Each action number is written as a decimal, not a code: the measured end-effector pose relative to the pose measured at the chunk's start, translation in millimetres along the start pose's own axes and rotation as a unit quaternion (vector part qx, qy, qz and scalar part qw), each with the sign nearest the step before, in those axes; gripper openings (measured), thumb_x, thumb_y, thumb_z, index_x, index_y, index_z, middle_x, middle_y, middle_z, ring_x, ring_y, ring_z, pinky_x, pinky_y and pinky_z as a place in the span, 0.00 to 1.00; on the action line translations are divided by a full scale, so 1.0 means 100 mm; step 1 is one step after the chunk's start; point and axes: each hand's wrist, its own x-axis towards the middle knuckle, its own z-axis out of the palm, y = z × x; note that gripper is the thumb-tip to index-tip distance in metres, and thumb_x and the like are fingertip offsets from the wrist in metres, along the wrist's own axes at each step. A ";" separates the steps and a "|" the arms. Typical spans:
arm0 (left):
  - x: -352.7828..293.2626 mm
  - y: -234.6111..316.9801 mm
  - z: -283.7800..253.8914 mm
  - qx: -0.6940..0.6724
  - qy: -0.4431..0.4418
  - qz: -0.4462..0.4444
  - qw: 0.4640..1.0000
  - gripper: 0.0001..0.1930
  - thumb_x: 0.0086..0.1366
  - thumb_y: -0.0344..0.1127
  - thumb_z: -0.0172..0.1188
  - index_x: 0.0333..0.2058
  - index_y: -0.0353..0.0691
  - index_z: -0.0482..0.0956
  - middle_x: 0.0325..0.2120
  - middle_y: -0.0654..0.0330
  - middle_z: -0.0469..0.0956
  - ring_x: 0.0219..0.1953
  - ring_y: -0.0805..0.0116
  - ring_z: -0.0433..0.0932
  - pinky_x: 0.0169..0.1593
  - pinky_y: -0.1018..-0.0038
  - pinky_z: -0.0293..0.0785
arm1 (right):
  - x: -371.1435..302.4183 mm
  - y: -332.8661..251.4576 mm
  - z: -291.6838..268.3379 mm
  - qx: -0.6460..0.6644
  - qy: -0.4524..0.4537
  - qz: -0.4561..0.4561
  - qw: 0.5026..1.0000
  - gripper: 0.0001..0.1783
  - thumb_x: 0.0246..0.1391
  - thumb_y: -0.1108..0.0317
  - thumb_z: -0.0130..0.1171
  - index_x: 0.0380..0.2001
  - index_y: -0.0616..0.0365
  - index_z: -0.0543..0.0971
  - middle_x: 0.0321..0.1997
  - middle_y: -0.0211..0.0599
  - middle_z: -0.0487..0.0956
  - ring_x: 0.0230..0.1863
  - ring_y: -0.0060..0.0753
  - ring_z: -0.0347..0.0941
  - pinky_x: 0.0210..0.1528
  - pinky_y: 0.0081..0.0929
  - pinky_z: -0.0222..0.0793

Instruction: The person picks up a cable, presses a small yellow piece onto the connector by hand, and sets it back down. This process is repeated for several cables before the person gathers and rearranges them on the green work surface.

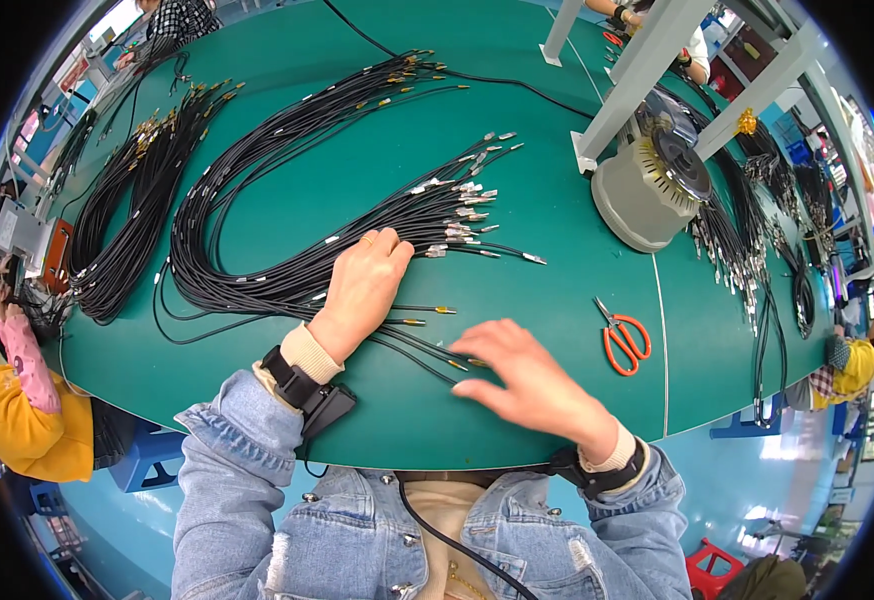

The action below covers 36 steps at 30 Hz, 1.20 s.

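A long bundle of thin black cables point(189, 235) lies bent in a U on the green table, with silver metal connectors point(469, 205) at one end and brass-coloured ones at the other. My left hand point(367, 275) rests on the bundle's near side, its fingers curled round some cables; exactly which ones are hidden under the palm. A few loose cable ends with brass tips point(444, 310) stick out to the right below that hand. Beside the lowest of these ends is my right hand point(532, 378), thumb and fingers apart, with nothing visibly gripped.
Orange-handled snips point(625, 340) lie right of my right hand. Beyond them stands a grey round machine point(647, 190) beside a metal frame post point(647, 70). Another cable bundle point(147, 200) lies at left, more cables point(737, 240) at far right. Other people sit around the table.
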 end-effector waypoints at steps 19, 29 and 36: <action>-0.35 0.26 -0.35 -0.485 -0.151 -0.231 0.829 0.04 0.61 0.25 0.56 0.34 0.35 0.70 0.19 0.63 0.73 0.19 0.80 0.67 0.23 0.82 0.63 | 0.24 0.38 0.20 -0.101 -0.032 -0.124 0.987 0.10 0.43 0.79 0.51 0.32 0.62 0.74 0.42 0.36 0.72 0.46 0.38 0.68 0.47 0.33 0.66; -0.29 0.40 -0.37 -0.469 -0.152 -0.228 0.839 0.03 0.61 0.25 0.56 0.34 0.33 0.74 0.20 0.64 0.74 0.22 0.82 0.70 0.25 0.84 0.64 | 0.00 0.56 -0.39 0.020 0.165 -0.073 0.983 0.08 0.47 0.74 0.58 0.34 0.59 0.77 0.41 0.34 0.75 0.44 0.35 0.71 0.48 0.29 0.67; -0.20 0.40 -0.32 -0.420 -0.118 -0.205 0.876 0.02 0.61 0.24 0.57 0.31 0.32 0.75 0.20 0.65 0.74 0.22 0.82 0.71 0.26 0.83 0.66 | -0.51 1.17 -1.82 0.110 0.503 0.198 0.834 0.12 0.56 0.63 0.56 0.39 0.59 0.79 0.36 0.27 0.77 0.40 0.20 0.70 0.44 0.22 0.64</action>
